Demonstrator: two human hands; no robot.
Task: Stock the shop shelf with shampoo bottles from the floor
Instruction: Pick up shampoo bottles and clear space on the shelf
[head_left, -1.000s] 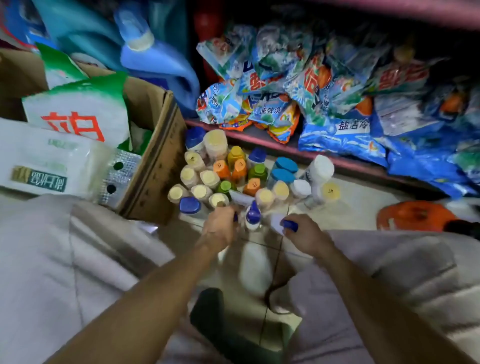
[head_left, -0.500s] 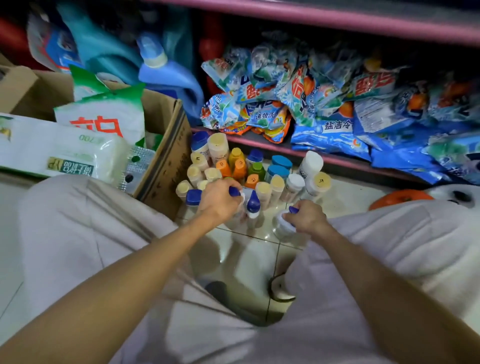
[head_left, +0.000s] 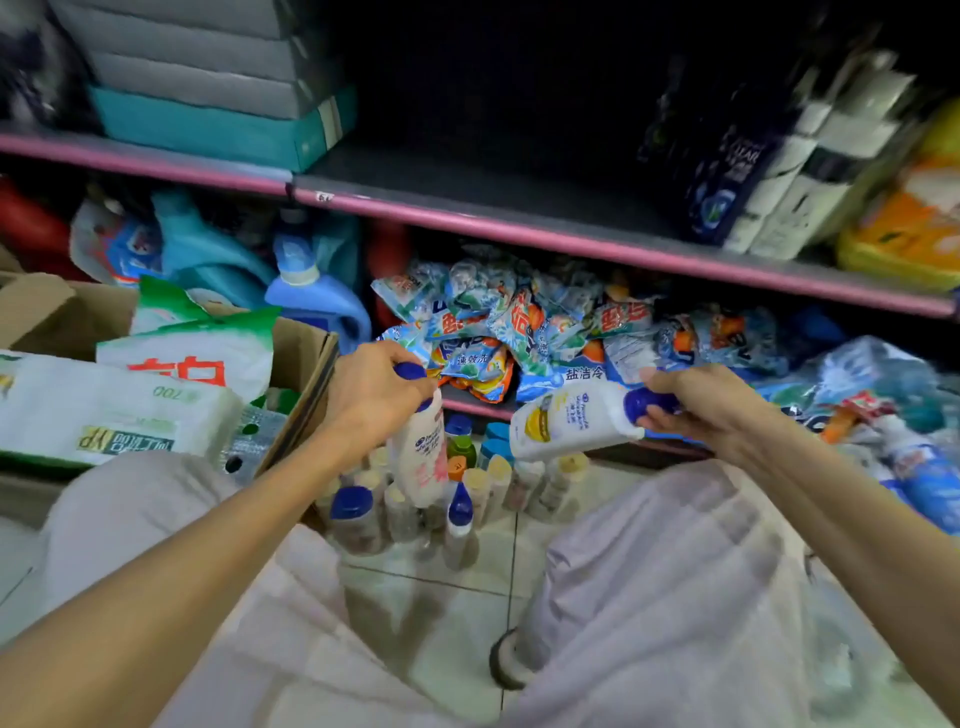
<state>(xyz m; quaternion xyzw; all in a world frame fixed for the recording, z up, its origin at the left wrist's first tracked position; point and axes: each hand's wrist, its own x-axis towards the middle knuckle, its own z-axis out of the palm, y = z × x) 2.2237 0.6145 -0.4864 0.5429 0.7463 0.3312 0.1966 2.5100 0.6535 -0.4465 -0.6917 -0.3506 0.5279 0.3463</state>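
Centrally, the left hand (head_left: 371, 395) grips the blue cap of a smooth white plastic shampoo bottle (head_left: 422, 452) hanging upright above the capped bottles on the floor (head_left: 410, 506). Right of centre, the right hand (head_left: 696, 402) pinches a second white bottle (head_left: 571, 418), tipped sideways, below the pink-edged shelf (head_left: 597, 244).

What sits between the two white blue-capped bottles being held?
Head view: no object between left hand's upright white bottle and right hand's sideways white bottle; floor bottles' coloured caps show through the gap.
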